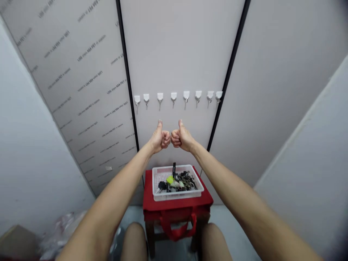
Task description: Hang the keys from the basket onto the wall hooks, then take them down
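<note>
Our left hand [160,138] and right hand [183,139] are clenched, thumbs up, gripping nothing we see. Toward the red cover [163,206]'s far edge, a white basket [177,196] holds heaped small items [187,181], work seemingly unstarted; hooks [173,96] line the wall [179,47] beyond.

On my feed I see wall hooks [186,95] with smooth plastic backs and shiny metal prongs, on a smooth, mostly matt wall panel [182,47]. I log perforated basket [178,196] as plastic, tote bag [151,203] matt cloth, stool [150,237] dull wood-look.
</note>
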A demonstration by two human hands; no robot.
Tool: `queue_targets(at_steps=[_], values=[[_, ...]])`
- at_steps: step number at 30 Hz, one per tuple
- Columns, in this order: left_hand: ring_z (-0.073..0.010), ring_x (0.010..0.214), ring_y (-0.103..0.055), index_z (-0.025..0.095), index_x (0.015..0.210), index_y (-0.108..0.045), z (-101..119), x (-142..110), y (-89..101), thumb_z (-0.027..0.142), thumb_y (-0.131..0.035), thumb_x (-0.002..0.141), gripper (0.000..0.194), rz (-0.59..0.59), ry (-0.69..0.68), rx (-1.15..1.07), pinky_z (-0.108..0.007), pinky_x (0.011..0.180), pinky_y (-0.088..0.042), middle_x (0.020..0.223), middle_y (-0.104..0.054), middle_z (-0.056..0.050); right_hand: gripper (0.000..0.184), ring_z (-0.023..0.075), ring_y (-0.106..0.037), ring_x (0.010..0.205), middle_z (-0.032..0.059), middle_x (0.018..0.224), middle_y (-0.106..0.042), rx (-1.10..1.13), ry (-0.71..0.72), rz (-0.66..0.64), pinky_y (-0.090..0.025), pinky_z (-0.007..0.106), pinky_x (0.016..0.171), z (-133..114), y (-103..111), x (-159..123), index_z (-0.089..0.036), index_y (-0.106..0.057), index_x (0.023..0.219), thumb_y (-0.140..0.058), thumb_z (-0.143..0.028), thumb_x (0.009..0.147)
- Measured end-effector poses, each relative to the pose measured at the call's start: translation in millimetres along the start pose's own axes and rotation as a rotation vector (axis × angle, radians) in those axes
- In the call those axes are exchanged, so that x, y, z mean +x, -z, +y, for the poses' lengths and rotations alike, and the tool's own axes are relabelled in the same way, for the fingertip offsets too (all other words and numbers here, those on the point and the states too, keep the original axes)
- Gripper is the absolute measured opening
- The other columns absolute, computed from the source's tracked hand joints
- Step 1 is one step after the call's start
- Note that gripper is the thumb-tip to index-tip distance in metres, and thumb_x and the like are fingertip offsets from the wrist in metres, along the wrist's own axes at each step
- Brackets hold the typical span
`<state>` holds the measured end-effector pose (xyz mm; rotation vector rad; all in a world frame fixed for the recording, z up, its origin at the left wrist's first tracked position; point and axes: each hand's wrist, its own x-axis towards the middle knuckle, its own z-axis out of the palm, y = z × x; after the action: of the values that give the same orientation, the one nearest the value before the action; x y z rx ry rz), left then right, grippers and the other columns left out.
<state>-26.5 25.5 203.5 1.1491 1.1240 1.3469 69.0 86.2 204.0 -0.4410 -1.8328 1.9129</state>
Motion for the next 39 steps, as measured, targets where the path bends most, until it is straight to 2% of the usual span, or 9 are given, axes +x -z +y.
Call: queue_targets(at_steps=[5, 8, 11, 15, 20, 24, 28, 34, 39], values=[[-0.0021, 0.025, -0.018, 0.016, 0.039, -0.027, -9, 0, 4.4, 0.067, -0.002, 0.056, 0.060, 0.031, 0.064, 0.024, -0.015, 0.031, -0.013, 0.028, -0.022, 0.005, 0.052, 0.0030, -0.011, 0.029, -0.0076, 0.032, -0.015, -0.035, -0.041, 0.007, -0.011, 0.016, 0.031, 11, -2, 2, -0.017, -0.015, 0.044, 0.001, -0.064, 0.061], [-0.0025, 0.025, -0.020, 0.016, 0.039, -0.028, -28, -1, 10.1, 0.066, -0.003, 0.056, 0.059, 0.068, 0.110, 0.048, -0.015, 0.031, -0.015, 0.029, -0.025, 0.005, 0.052, 0.0030, -0.012, 0.029, -0.0077, 0.032, -0.015, -0.101, -0.062, 0.025, -0.012, 0.017, 0.031, 28, -3, 3, -0.018, -0.016, 0.044, -0.001, -0.063, 0.062], [-0.0035, 0.028, -0.028, 0.015, 0.043, -0.034, -64, -4, 21.4, 0.062, -0.013, 0.061, 0.054, 0.172, 0.162, 0.122, -0.016, 0.033, -0.020, 0.032, -0.033, 0.004, 0.051, 0.0029, -0.015, 0.029, -0.0071, 0.032, -0.019, -0.298, -0.078, 0.111, -0.016, 0.017, 0.033, 59, 2, 2, -0.017, -0.021, 0.042, -0.009, -0.061, 0.064], [-0.0045, 0.035, -0.037, 0.014, 0.049, -0.042, -125, -16, 41.5, 0.036, -0.040, 0.065, 0.027, 0.324, 0.234, 0.445, -0.016, 0.039, -0.028, 0.040, -0.043, 0.003, 0.041, 0.0030, -0.023, 0.034, -0.0059, 0.034, -0.027, -0.815, -0.124, 0.286, -0.017, 0.018, 0.037, 114, 21, -7, -0.015, -0.034, 0.040, -0.038, -0.051, 0.060], [-0.0100, 0.059, -0.049, 0.015, 0.062, -0.053, -172, -30, 50.7, 0.021, -0.045, 0.060, 0.010, 0.320, 0.161, 0.952, -0.021, 0.057, -0.035, 0.062, -0.056, -0.001, 0.035, 0.0044, -0.031, 0.041, -0.0036, 0.041, -0.038, -1.026, -0.139, 0.390, -0.021, 0.017, 0.041, 158, 32, -21, -0.013, -0.046, 0.046, -0.038, -0.042, 0.063], [-0.0167, 0.081, -0.048, 0.020, 0.079, -0.054, -183, -33, 42.2, 0.023, -0.044, 0.061, 0.021, 0.246, 0.112, 1.243, -0.029, 0.070, -0.033, 0.083, -0.057, -0.004, 0.038, 0.0062, -0.036, 0.043, -0.0011, 0.043, -0.044, -1.101, -0.221, 0.373, -0.021, 0.017, 0.041, 169, 29, -23, -0.014, -0.053, 0.052, -0.035, -0.045, 0.063], [-0.0218, 0.092, -0.041, 0.021, 0.084, -0.053, -187, -34, 35.3, 0.025, -0.046, 0.058, 0.027, 0.125, 0.113, 1.434, -0.036, 0.075, -0.029, 0.091, -0.054, -0.006, 0.034, 0.0073, -0.038, 0.045, -0.0005, 0.046, -0.048, -1.141, -0.248, 0.320, -0.021, 0.018, 0.042, 173, 25, -23, -0.017, -0.057, 0.056, -0.037, -0.043, 0.063], [-0.0217, 0.090, -0.041, 0.020, 0.076, -0.054, -187, -32, 35.0, 0.023, -0.047, 0.056, 0.021, 0.112, 0.136, 1.477, -0.037, 0.074, -0.028, 0.087, -0.054, -0.006, 0.034, 0.0073, -0.037, 0.044, -0.0003, 0.046, -0.047, -1.124, -0.153, 0.357, -0.022, 0.018, 0.043, 175, 26, -27, -0.015, -0.055, 0.054, -0.033, -0.038, 0.067], [-0.0173, 0.085, -0.044, 0.019, 0.074, -0.051, -191, -35, 36.6, 0.020, -0.048, 0.055, 0.019, 0.219, 0.062, 1.343, -0.033, 0.075, -0.028, 0.081, -0.055, -0.003, 0.036, 0.0078, -0.043, 0.051, 0.0006, 0.053, -0.051, -0.949, -0.032, 0.431, -0.028, 0.017, 0.048, 174, 31, -40, -0.013, -0.053, 0.055, -0.030, -0.036, 0.070]])
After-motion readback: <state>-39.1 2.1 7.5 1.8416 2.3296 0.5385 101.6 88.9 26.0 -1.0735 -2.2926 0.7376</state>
